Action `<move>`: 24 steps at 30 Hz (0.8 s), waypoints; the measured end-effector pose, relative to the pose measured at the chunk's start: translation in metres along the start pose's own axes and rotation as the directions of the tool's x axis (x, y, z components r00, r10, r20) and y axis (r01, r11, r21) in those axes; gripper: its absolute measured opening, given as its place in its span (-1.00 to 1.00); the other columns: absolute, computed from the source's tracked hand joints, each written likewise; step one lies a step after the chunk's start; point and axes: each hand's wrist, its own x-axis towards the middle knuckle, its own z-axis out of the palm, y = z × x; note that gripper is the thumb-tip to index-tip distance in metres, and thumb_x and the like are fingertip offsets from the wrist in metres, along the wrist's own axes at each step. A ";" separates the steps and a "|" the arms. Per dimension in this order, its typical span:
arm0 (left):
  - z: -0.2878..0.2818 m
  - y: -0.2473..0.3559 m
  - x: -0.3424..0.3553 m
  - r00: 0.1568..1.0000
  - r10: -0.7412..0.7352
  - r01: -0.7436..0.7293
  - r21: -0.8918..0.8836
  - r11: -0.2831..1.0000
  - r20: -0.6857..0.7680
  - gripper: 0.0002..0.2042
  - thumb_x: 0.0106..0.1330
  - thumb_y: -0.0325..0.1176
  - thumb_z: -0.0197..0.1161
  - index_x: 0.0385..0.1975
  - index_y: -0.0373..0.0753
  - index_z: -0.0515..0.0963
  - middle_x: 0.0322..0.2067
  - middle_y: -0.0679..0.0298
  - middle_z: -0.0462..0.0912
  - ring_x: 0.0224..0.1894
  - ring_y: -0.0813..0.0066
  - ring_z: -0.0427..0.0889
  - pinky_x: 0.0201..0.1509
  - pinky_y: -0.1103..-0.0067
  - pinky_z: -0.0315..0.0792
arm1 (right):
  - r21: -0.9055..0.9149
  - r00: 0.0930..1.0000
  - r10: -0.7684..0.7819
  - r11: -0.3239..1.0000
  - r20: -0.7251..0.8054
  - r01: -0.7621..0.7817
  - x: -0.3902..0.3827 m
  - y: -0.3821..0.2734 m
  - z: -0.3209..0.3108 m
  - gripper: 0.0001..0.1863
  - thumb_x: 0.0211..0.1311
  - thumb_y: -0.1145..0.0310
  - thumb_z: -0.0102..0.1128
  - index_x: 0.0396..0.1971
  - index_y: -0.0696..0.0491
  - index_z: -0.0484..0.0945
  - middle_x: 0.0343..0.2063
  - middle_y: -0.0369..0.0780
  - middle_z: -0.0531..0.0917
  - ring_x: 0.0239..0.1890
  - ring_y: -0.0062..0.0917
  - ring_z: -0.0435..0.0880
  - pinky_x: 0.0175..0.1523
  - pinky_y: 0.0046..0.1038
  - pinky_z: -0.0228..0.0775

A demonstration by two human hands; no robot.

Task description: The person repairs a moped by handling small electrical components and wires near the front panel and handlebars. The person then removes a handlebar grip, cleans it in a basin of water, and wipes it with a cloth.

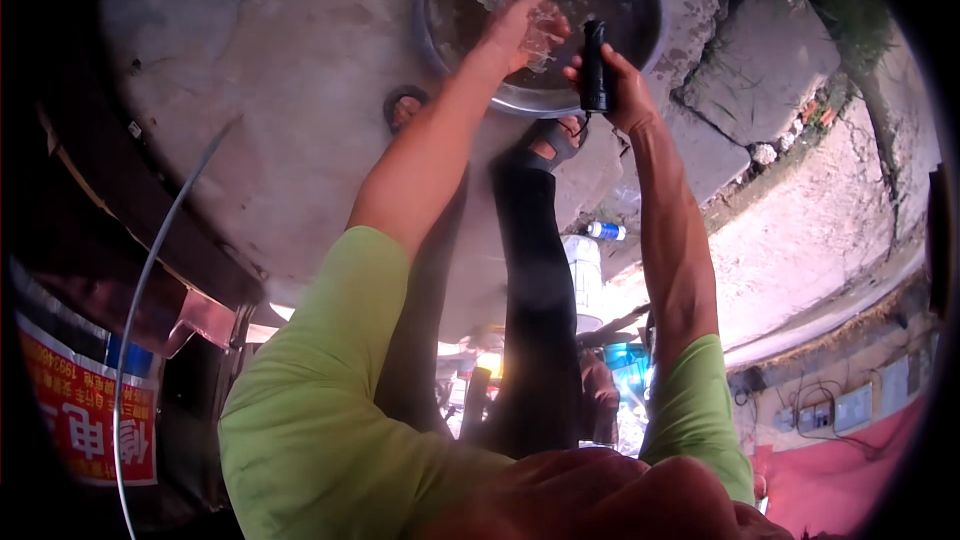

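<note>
A wide metal basin [432, 35] with murky water in it stands on the ground in front of my feet. Over the water is my left hand [530, 30], its fingers loosely bent and somewhat apart, with clear splashes of water around them. No solid thing shows in that hand. At the basin's near right rim, my right hand [625, 85] is closed around a black cylinder-shaped handle [597, 70], held upright. A thin dark cord or loop hangs from its lower end. The far side of my right fingers is partly hidden behind the handle.
Cracked concrete slabs [765, 60] with grass in the gaps lie at the right. A blue-and-white can [606, 231] and a white bucket [585, 275] are near my legs. A grey cable [150, 260] curves along the left. My sandalled foot [550, 143] almost touches the basin.
</note>
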 end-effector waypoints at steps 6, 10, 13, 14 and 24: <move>0.053 -0.038 -0.043 0.701 0.712 -0.479 0.765 0.431 0.038 -0.74 0.34 -0.25 0.30 -0.12 -0.29 0.64 -0.31 0.19 0.70 -0.33 0.45 0.65 -0.25 0.50 0.55 | -0.225 0.978 -0.201 0.952 0.048 0.207 0.027 0.001 0.008 -0.66 0.48 0.22 0.07 -0.02 0.21 0.57 -0.14 -0.23 0.68 -0.18 -0.45 0.67 0.00 -0.36 0.54; 0.065 -0.024 -0.042 0.846 0.532 -0.334 0.747 0.575 -0.031 -0.59 0.35 -0.08 0.26 0.05 -0.25 0.55 -0.24 0.15 0.62 -0.37 0.38 0.61 -0.40 0.46 0.49 | -0.295 0.974 -0.209 0.940 -0.092 0.174 0.016 -0.002 0.050 -0.55 0.51 0.00 0.02 -0.11 0.14 0.58 -0.30 -0.24 0.67 -0.33 -0.47 0.68 -0.21 -0.39 0.60; 0.093 -0.002 -0.065 0.974 0.203 -0.079 0.685 0.724 -0.101 -0.59 0.45 0.03 0.12 -0.01 -0.22 0.51 -0.48 0.29 0.52 -0.73 0.57 0.36 -0.75 0.49 0.24 | -0.270 0.998 -0.027 0.963 -0.051 0.012 0.001 -0.010 0.062 -0.37 0.52 -0.23 -0.22 -0.29 0.09 0.53 -0.56 -0.24 0.59 -0.63 -0.47 0.58 -0.49 -0.38 0.58; 0.090 0.003 -0.061 0.984 0.141 -0.032 0.666 0.745 -0.110 -0.61 0.45 0.02 0.12 -0.05 -0.21 0.50 -0.50 0.29 0.51 -0.76 0.57 0.32 -0.77 0.50 0.21 | -0.244 0.997 0.081 0.966 -0.009 -0.081 0.001 -0.010 0.062 -0.35 0.52 -0.24 -0.23 -0.29 0.10 0.52 -0.58 -0.24 0.57 -0.64 -0.46 0.57 -0.49 -0.38 0.58; 0.050 0.000 -0.039 0.916 0.380 -0.097 0.844 0.528 -0.133 -0.71 0.30 -0.15 0.09 -0.38 -0.27 0.59 -0.55 0.16 0.64 -0.55 0.34 0.64 -0.54 0.36 0.48 | -0.320 0.996 -0.043 0.945 0.077 0.066 -0.074 0.008 0.102 -0.62 0.59 0.12 -0.10 -0.02 0.16 0.46 -0.24 -0.15 0.65 -0.36 -0.44 0.68 -0.17 -0.44 0.62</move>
